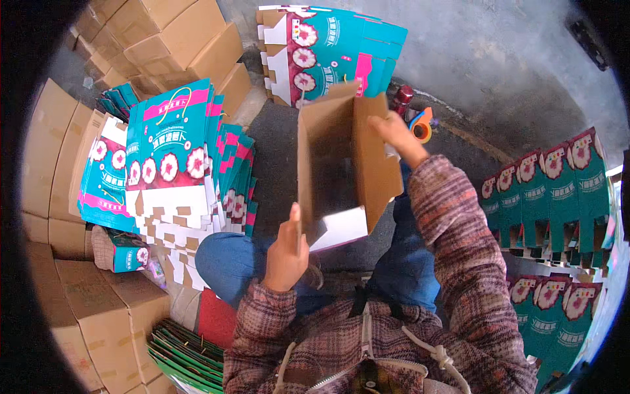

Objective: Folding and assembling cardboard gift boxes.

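Both hands' grip on open cardboard box [341, 157], flat teal cartons [170, 151] beside

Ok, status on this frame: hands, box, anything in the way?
Left hand grips near edge of the open cardboard box. Right hand holds its far wall. Tape dispenser lies just behind; nothing blocking.

I've got a brown cardboard box [341, 164] up in front of me, above my knees, off the floor. It's opened out into a sleeve, plain corrugated, no print. Long axis runs roughly upright, tilted a bit. Top flap sticks up, a white-faced flap hangs at the bottom end. My left hand [287, 253] grips the lower-left edge, right hand [392, 134] holds the upper-right panel.
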`<action>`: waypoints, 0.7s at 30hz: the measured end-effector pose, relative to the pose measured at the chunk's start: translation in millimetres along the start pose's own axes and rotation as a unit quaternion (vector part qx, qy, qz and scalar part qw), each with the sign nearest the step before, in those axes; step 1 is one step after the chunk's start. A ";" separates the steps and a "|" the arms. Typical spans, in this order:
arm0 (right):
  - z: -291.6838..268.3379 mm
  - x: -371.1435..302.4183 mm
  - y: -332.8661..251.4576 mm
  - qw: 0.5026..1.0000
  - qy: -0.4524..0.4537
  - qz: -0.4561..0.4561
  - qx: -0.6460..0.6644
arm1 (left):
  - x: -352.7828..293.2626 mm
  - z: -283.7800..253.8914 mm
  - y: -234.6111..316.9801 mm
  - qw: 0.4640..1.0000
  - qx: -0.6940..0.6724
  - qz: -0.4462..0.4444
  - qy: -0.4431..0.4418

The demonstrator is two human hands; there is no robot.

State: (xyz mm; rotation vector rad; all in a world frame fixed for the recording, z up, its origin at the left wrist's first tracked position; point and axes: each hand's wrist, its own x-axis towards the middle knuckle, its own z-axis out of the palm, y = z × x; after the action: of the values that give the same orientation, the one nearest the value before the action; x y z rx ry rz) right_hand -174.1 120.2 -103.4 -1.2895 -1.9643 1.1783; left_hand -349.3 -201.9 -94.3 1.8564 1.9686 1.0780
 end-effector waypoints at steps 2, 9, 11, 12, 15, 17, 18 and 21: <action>30.8 -6.5 -3.5 0.993 -0.021 -0.045 -0.112 | 2.2 -7.3 -2.4 0.968 0.009 -0.176 -0.181; 33.8 -12.5 -13.7 0.992 -0.004 -0.074 -0.102 | 12.6 -4.3 -8.4 0.978 0.100 0.082 -0.163; 35.0 -18.2 -15.3 0.986 0.037 -0.106 -0.120 | 13.6 2.0 -9.8 0.977 0.099 0.097 -0.163; 35.8 -21.4 -20.7 0.978 0.076 -0.140 -0.134 | 13.9 2.9 -9.8 0.976 0.099 0.104 -0.165; 31.3 -25.6 -36.6 0.953 0.120 -0.231 -0.152 | 13.4 7.6 -8.9 0.973 0.106 0.119 -0.166; 22.0 -20.3 -36.8 0.910 0.116 -0.308 -0.252 | 14.3 9.8 -8.1 0.971 0.114 0.127 -0.166; 18.8 -19.8 -40.7 0.852 0.112 -0.377 -0.347 | 14.4 10.1 -8.0 0.975 0.103 0.122 -0.157; 16.1 -16.6 -50.7 0.769 0.119 -0.400 -0.485 | 13.4 10.4 -9.1 0.976 0.094 0.121 -0.153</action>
State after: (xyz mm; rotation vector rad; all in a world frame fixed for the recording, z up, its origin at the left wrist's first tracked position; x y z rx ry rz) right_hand -203.2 90.1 -66.7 -0.6914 -2.5538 -0.4819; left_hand -352.2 -185.1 -103.2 2.2506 1.7510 0.6253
